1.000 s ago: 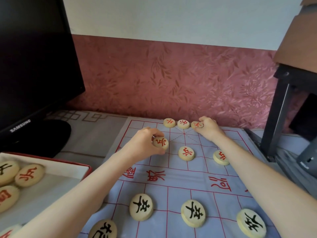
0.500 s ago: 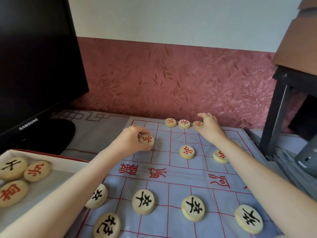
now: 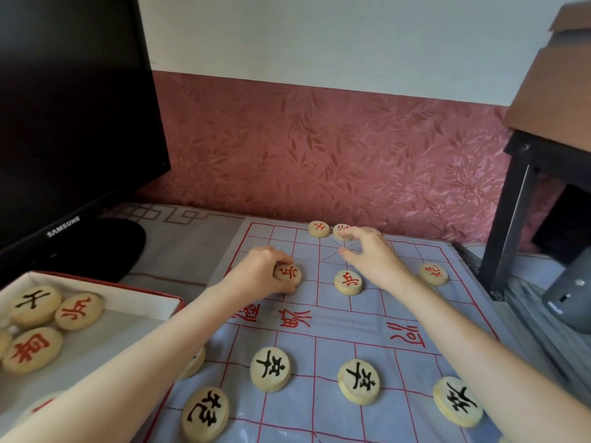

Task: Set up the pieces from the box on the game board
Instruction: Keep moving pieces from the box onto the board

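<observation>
Left grip (image 3: 256, 276) pinches red piece (image 3: 288, 274) on game board (image 3: 348, 321); right grip (image 3: 374, 255) spread, fingers loose, hovering over board's far rows.

surface: grey patterned mat (image 3: 179, 251) | on it: cloth game board (image 3: 361, 318), box (image 3: 128, 293), monitor base (image 3: 105, 251)

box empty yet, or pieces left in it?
Not empty. The box holds at least three pieces: a black-marked piece, a red-marked piece and another red one; others are only partly visible.

Soft, even daylight – faint shadows, wide-angle bending at edges
</observation>
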The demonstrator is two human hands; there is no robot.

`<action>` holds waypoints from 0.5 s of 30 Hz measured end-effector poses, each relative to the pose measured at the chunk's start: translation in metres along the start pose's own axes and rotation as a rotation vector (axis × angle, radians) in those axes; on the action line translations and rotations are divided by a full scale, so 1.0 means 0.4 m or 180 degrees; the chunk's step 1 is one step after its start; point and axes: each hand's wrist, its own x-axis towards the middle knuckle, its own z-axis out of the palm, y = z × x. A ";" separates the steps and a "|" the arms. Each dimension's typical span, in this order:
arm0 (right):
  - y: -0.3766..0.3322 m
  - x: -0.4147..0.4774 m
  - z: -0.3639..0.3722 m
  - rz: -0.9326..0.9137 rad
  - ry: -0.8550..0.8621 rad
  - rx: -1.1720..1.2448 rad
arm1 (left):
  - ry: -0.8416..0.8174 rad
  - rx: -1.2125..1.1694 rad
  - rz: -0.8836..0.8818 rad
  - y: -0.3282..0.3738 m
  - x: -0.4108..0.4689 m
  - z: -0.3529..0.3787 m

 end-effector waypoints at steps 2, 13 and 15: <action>-0.005 -0.008 0.006 0.0010 -0.0041 0.0039 | -0.0008 0.0043 -0.0037 -0.004 -0.002 0.001; -0.121 -0.074 0.047 -0.0266 -0.0446 0.0202 | 0.0389 -0.0121 0.0104 -0.016 -0.074 -0.090; -0.163 -0.090 0.064 -0.0340 -0.0585 0.0230 | 0.0484 -0.0113 0.0119 -0.026 -0.105 -0.121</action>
